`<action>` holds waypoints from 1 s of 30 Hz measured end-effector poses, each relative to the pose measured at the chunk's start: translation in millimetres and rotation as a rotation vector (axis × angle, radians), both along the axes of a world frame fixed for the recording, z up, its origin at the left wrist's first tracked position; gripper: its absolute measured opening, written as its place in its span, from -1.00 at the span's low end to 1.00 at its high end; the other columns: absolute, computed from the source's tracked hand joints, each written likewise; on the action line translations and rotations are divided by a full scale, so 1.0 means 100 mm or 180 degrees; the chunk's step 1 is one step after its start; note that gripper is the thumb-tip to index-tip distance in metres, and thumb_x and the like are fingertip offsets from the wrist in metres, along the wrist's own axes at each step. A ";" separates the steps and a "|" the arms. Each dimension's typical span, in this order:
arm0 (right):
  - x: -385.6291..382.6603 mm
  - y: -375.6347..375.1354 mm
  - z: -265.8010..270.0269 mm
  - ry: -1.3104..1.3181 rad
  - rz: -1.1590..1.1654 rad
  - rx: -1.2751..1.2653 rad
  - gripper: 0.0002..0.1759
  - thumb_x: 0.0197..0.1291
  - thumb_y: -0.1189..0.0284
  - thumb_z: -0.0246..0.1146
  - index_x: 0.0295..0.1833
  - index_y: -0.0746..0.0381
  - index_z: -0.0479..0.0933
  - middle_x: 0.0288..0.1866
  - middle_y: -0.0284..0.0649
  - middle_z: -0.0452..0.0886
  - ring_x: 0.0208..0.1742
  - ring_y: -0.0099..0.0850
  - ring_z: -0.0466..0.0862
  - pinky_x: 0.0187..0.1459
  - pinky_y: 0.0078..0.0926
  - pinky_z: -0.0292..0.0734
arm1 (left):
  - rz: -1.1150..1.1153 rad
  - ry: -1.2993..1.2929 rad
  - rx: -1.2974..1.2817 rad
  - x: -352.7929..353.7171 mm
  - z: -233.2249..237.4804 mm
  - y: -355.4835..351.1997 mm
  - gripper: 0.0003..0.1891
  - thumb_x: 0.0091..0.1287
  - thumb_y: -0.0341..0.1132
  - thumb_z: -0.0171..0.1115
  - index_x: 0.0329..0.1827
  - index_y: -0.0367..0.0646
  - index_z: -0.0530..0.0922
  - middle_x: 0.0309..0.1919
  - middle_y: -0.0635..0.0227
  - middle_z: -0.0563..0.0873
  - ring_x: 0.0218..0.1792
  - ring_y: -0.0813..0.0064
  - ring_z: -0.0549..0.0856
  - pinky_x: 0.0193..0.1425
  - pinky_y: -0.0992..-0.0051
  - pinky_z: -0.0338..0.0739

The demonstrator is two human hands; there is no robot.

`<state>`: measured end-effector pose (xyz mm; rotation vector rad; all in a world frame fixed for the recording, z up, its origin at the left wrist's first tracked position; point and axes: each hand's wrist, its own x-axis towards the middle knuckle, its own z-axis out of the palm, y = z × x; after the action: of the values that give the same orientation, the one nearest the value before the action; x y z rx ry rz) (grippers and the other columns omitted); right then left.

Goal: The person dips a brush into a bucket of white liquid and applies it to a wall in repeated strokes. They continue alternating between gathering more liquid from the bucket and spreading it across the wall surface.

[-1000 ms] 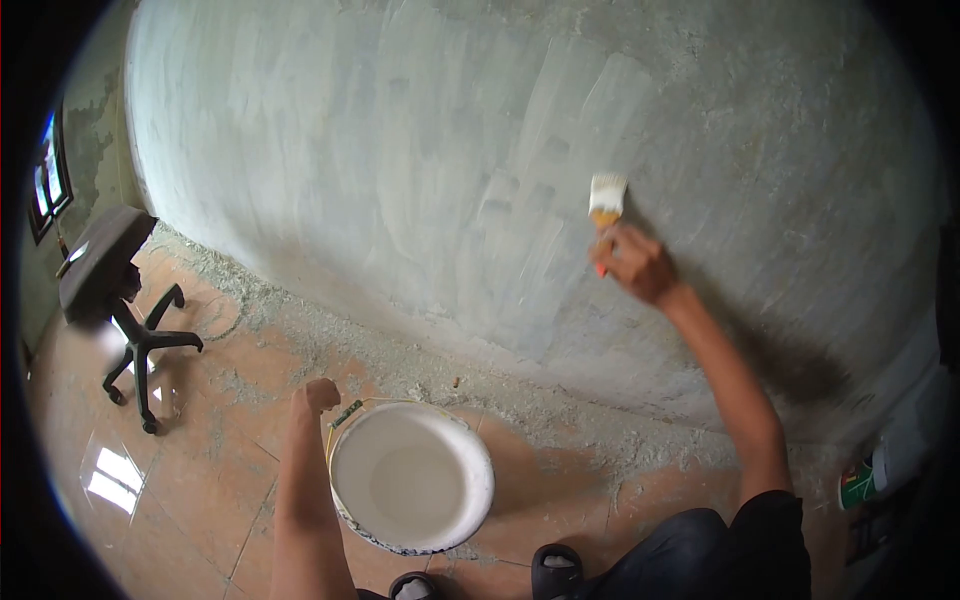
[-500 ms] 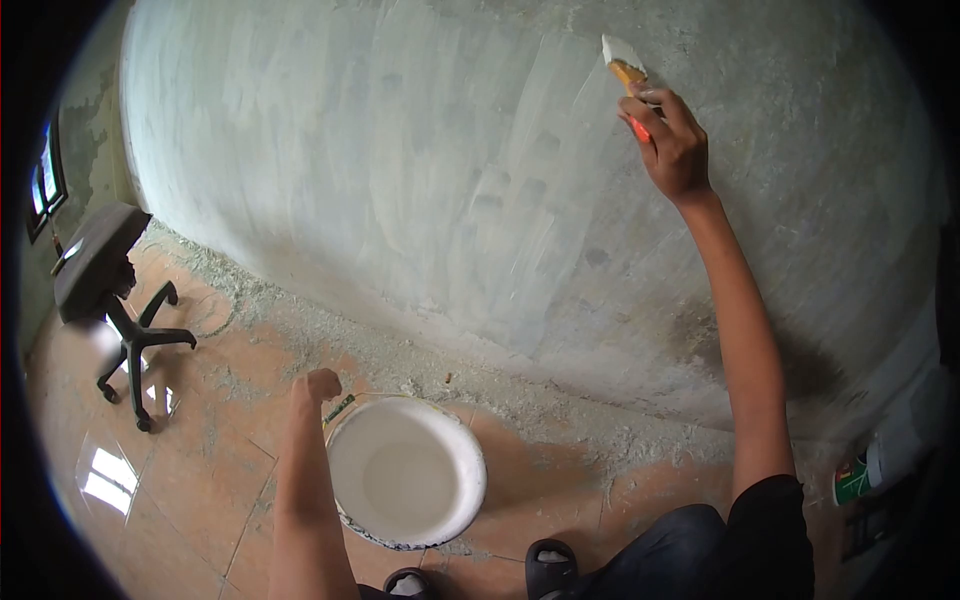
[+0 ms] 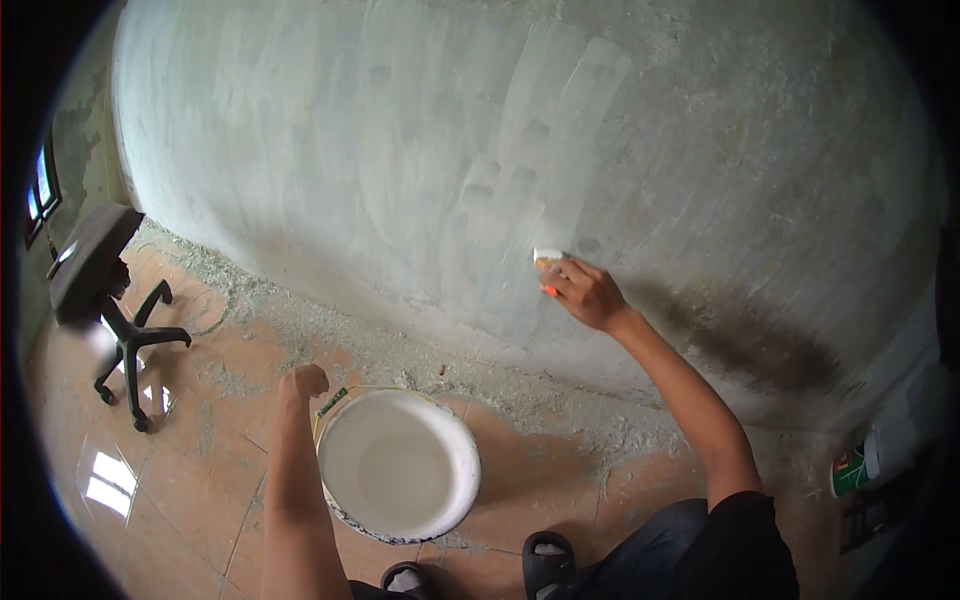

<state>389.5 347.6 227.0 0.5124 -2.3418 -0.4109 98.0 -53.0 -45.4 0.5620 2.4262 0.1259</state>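
My right hand [image 3: 590, 295] grips a paintbrush [image 3: 547, 257] with white bristles and a red-orange handle, mostly covered by the fingers. The bristles are at the lower part of the grey wall [image 3: 720, 150], which carries pale wet-looking strokes on its left and middle. My left hand [image 3: 305, 382] is curled closed above the floor, just left of the bucket's green handle grip; whether anything is inside the fingers is hidden. Below and right of it stands a white bucket [image 3: 463, 470] holding whitish liquid, its wire handle leaning to the rim's far side.
Paint flakes and debris [image 3: 520, 405] lie along the foot of the wall on the tiled floor [image 3: 200, 480]. An office chair [image 3: 125, 320] with a wheeled base stands at left. A green-and-white container [image 3: 850, 472] is at the far right. My sandalled feet are near the bucket.
My right hand has swept the paintbrush down and to the left along the wall, leaving a fresh pale stroke. The left hand stays nearly in place; the view has shifted slightly.
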 end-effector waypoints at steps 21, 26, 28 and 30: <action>-0.05 0.41 0.77 0.1671 -0.0484 0.1433 -0.91 0.14 0.47 0.23 -0.22 0.17 0.51 -0.23 -0.23 0.57 -0.25 -0.35 0.64 -0.32 -0.55 0.63 | -0.0069 -0.0015 -0.0021 0.10 -0.02 0.20 -0.70 0.20 -0.25 0.21 -0.04 -0.16 0.62 -0.25 0.26 0.72 -0.29 0.38 0.71 -0.25 0.41 0.64; 0.16 0.48 -0.20 0.1105 -0.0522 0.1215 -0.91 0.14 0.48 0.21 -0.24 0.20 0.47 -0.35 -0.26 0.48 -0.24 -0.37 0.64 -0.36 -0.57 0.66 | 0.0073 -0.0117 0.0000 0.21 0.15 0.13 -0.76 0.14 -0.25 0.17 -0.18 -0.12 0.65 -0.26 0.26 0.72 -0.28 0.37 0.70 -0.24 0.38 0.61; 0.26 0.45 -0.59 0.0833 -0.0449 0.1063 -0.92 0.13 0.50 0.20 -0.25 0.20 0.45 -0.34 -0.25 0.49 -0.25 -0.40 0.63 -0.43 -0.62 0.64 | 0.0246 -0.0231 0.0307 0.22 0.14 0.06 -0.76 0.14 -0.26 0.18 -0.19 -0.14 0.64 -0.33 0.28 0.72 -0.35 0.41 0.68 -0.31 0.41 0.60; 0.35 0.40 -0.93 0.0286 -0.0266 0.1088 -0.93 0.14 0.51 0.17 -0.25 0.21 0.45 -0.32 -0.24 0.50 -0.27 -0.43 0.62 -0.48 -0.64 0.61 | 0.0185 -0.0252 0.0242 0.20 0.17 0.01 -0.73 0.17 -0.25 0.19 -0.12 -0.13 0.63 -0.32 0.28 0.72 -0.35 0.41 0.69 -0.30 0.41 0.61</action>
<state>424.4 387.4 134.5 0.5430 -2.2204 -0.8647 118.3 -52.0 -28.1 0.5108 2.3694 0.2608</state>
